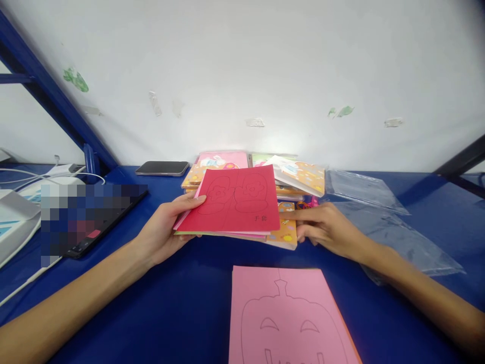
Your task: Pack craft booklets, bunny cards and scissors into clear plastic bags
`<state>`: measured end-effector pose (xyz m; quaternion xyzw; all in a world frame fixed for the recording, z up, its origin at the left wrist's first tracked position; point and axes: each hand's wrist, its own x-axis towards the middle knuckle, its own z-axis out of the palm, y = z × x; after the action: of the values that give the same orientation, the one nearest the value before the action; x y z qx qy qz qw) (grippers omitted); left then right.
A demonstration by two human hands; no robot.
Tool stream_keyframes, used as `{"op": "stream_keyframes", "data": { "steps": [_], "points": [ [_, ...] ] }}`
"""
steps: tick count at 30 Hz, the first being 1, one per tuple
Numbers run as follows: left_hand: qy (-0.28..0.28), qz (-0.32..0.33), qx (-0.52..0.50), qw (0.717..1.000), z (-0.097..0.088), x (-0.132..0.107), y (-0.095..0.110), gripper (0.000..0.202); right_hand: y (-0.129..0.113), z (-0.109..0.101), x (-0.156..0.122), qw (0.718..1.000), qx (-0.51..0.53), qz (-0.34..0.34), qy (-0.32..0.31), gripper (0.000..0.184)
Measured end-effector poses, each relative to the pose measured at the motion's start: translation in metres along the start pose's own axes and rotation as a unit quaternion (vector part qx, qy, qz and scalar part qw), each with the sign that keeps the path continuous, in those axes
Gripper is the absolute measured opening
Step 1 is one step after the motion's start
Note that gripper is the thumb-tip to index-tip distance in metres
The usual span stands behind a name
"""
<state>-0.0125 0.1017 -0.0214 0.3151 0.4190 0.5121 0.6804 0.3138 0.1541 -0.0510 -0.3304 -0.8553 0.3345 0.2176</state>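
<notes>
A red card [231, 199] printed with two mitten outlines lies on top of a thin sheaf of pink and yellow sheets [223, 235], held just above the blue desk [151, 323]. The left hand [164, 230] pinches the sheaf's left edge, thumb on top and fingers beneath. The right hand [326, 227] is narrowly curled, its index finger [290, 215] reaching to the card's right edge beside an orange booklet [284, 232]; whether it grips anything, I cannot tell. Behind sits a pile of craft booklets [299, 177], with clear plastic bags [394, 242] to the right and a pink pumpkin sheet [291, 318] nearer the person. The loose sheets could fan out and slip if the left pinch slackens, and the sheaf's edge could snag the booklet.
</notes>
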Motion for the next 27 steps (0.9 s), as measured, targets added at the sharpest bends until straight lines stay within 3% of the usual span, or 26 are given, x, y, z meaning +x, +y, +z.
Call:
{"op": "stream_keyframes", "data": {
  "steps": [4,7,10,12,15,19,23,27],
  "points": [
    [0.003,-0.001,-0.003,1.000,-0.001,0.000,0.000,0.023,-0.008,0.000,0.000,0.995,0.083,0.041,0.046,0.038],
    [0.001,-0.006,-0.017,1.000,-0.002,0.000,0.001,0.022,-0.017,-0.006,-0.002,0.993,0.087,0.057,0.064,0.033],
    [-0.004,-0.010,-0.023,1.000,-0.002,0.000,0.001,0.022,-0.025,-0.014,-0.006,0.988,0.099,0.052,0.109,0.058],
    [-0.009,-0.009,-0.024,1.000,-0.002,-0.001,0.000,0.022,-0.030,-0.020,-0.010,0.974,0.130,0.050,0.177,0.064],
    [-0.017,-0.007,-0.022,1.000,-0.002,-0.003,0.000,0.028,-0.036,-0.027,-0.014,0.950,0.141,0.041,0.276,0.044],
    [-0.016,-0.004,-0.005,1.000,0.000,-0.004,0.000,0.036,-0.039,-0.033,-0.011,0.919,0.171,0.020,0.353,0.023],
    [-0.022,0.023,0.022,0.999,0.004,-0.005,0.001,0.041,-0.039,-0.034,-0.006,0.895,0.252,0.037,0.366,0.018],
    [-0.019,0.063,0.049,0.997,0.005,-0.007,0.000,0.050,-0.040,-0.034,-0.005,0.888,0.311,0.054,0.334,0.020]
  ]
}}
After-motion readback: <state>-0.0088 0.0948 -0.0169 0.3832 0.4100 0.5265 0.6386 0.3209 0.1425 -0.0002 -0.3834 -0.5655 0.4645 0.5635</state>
